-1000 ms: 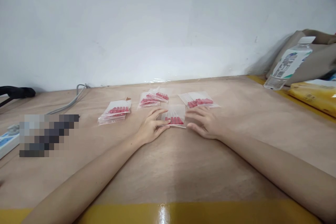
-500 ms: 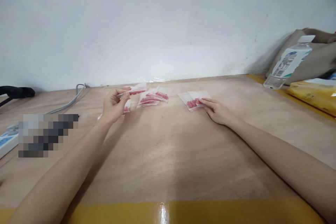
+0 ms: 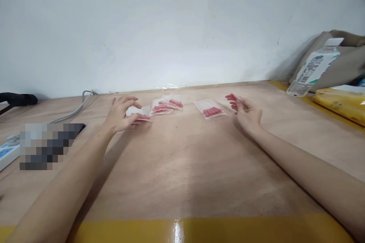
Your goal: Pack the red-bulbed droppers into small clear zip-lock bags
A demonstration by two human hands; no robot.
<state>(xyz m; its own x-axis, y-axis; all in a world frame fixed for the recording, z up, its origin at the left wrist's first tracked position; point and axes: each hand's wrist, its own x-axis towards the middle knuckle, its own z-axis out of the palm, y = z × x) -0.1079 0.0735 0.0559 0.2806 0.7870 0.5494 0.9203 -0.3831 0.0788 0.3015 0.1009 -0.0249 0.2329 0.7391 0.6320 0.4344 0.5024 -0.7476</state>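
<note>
My left hand [image 3: 121, 115] is above a pile of small clear bags [image 3: 142, 117] holding red pieces. Its thumb and fingers are apart, with the thumb by the top bag. A second, fanned pile of such bags [image 3: 167, 106] lies just to the right. One more small bag [image 3: 211, 111] rests flat on the table, its red pieces lined up near the front edge. Pinched in my right hand [image 3: 247, 114] is another small clear bag [image 3: 233, 100], raised off the table and tilted, with red pieces inside. What the red pieces are I cannot make out.
A clear bottle [image 3: 316, 68] leans against a grey-brown bag [image 3: 349, 62] at the right, behind a yellow package [image 3: 339, 102]. At the left are a power strip [image 3: 10, 155], a grey cable [image 3: 70, 112], a black object [image 3: 19, 99] and a pixelated dark item [image 3: 51, 148].
My left hand has lowered its bag onto the left pile and opened. My right hand has lifted a bag off the table and moved right, leaving one bag lying there.
</note>
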